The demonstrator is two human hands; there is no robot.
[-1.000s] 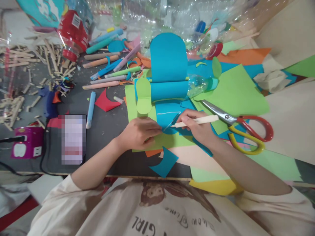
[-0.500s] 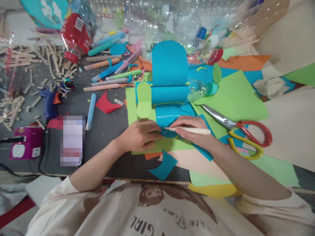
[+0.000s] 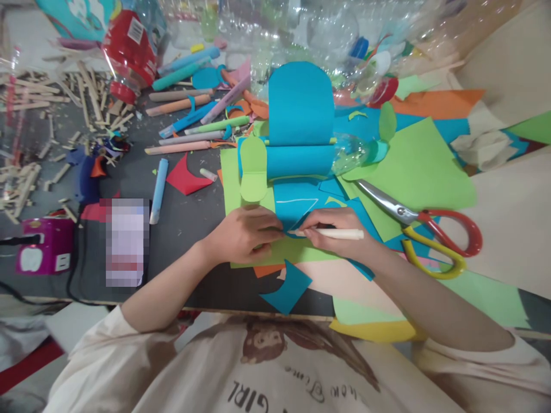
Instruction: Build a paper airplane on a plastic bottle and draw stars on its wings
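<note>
My right hand (image 3: 338, 226) is closed round a cream-coloured marker pen (image 3: 342, 233), its tip low on a piece of blue paper (image 3: 293, 192). White lines on that paper run across and then slant down toward the tip. At the paper's left edge, my left hand (image 3: 243, 232) has its fingers curled and appears to grip it. Just beyond lies a clear plastic bottle (image 3: 350, 152) wrapped in blue paper, with a rounded blue paper piece (image 3: 301, 103) standing out on its far side. A folded light green paper strip (image 3: 253, 166) sits at its left end.
Scissors (image 3: 400, 212) with red and yellow handles lie to the right on green paper (image 3: 417, 166). Several markers (image 3: 189, 106), a red bottle (image 3: 129, 49) and wooden sticks (image 3: 30, 92) spread out at the left. A phone (image 3: 127, 241) and a glue gun (image 3: 86, 175) are nearer.
The pen tip has moved down and left across the blue paper, and a slanting white line now joins the upper one. My left hand stays almost in place.
</note>
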